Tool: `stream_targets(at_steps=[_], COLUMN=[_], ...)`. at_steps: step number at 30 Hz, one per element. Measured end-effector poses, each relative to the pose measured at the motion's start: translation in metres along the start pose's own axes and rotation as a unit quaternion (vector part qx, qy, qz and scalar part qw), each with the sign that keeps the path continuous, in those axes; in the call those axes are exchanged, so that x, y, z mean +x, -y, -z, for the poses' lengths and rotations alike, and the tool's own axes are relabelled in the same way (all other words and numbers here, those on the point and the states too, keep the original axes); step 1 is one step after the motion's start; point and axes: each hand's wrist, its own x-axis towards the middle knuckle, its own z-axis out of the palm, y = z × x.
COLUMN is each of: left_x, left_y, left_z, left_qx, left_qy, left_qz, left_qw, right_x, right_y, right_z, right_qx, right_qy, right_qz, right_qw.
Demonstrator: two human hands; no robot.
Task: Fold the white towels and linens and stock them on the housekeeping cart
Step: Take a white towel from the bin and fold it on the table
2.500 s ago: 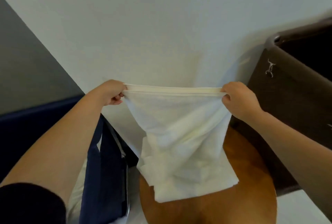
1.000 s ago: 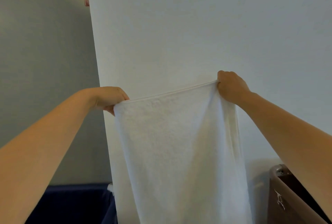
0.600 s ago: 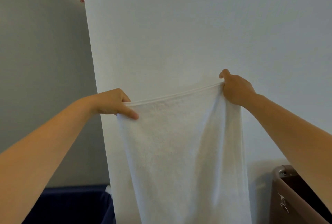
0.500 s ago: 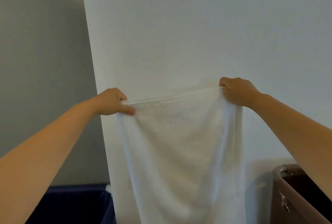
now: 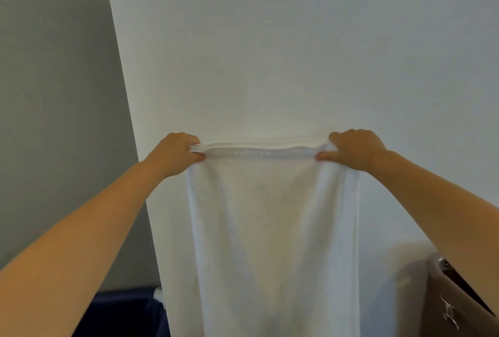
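Observation:
A white towel point(image 5: 272, 228) hangs straight down in front of me, held up by its top edge at arm's length. My left hand point(image 5: 175, 153) pinches the top left corner. My right hand point(image 5: 356, 149) pinches the top right corner. The top edge between them shows more than one layer of hem stacked together. The towel's lower end runs out of the bottom of the view.
A white wall point(image 5: 270, 53) stands right behind the towel, with a grey wall point(image 5: 54, 120) to the left. A brown bin point(image 5: 456, 304) with a metal clip sits at the lower right. Dark blue fabric point(image 5: 121, 309) lies at the lower left.
Both hands lifted the towel off the round wooden table and stretched it out. Since half a second ago the hands have levelled and the top edge shows doubled layers.

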Motion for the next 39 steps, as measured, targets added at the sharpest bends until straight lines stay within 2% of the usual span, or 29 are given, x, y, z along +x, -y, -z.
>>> stream_targets(at_steps=[7,11,16,20,23,30,34,39], left_x=[0.005,-0.018,-0.083,-0.173,-0.247,-0.405,-0.456,-0.472], left_y=[-0.014,-0.027,-0.048,-0.066,-0.079,-0.090,-0.090,-0.082], left_z=[0.003,0.010,0.011,-0.006,-0.028,-0.101,-0.137,-0.158], left_qx=[0.040,0.037,0.005,0.003,-0.015,0.026,0.027,0.032], left_qy=[-0.111,-0.112,-0.088,-0.040,0.005,0.146,0.198,0.223], left_qz=[-0.055,-0.073,-0.054,-0.026,0.013,0.086,0.125,0.147], left_qw=[0.992,0.990,0.995,0.999,1.000,0.985,0.972,0.963], right_x=[0.008,-0.021,-0.098,-0.190,-0.261,-0.425,-0.480,-0.492], right_y=[-0.010,-0.015,-0.019,-0.016,-0.012,0.010,0.020,0.025], right_z=[0.020,0.036,0.043,0.031,0.015,-0.054,-0.086,-0.105], right_qx=[-0.011,-0.002,0.021,0.036,0.042,0.103,0.113,0.136], right_qy=[-0.085,-0.086,-0.061,-0.006,0.068,0.226,0.277,0.310], right_qz=[-0.047,-0.056,-0.046,0.002,0.030,0.051,0.055,0.068], right_qw=[0.995,0.995,0.997,0.999,0.996,0.967,0.953,0.938])
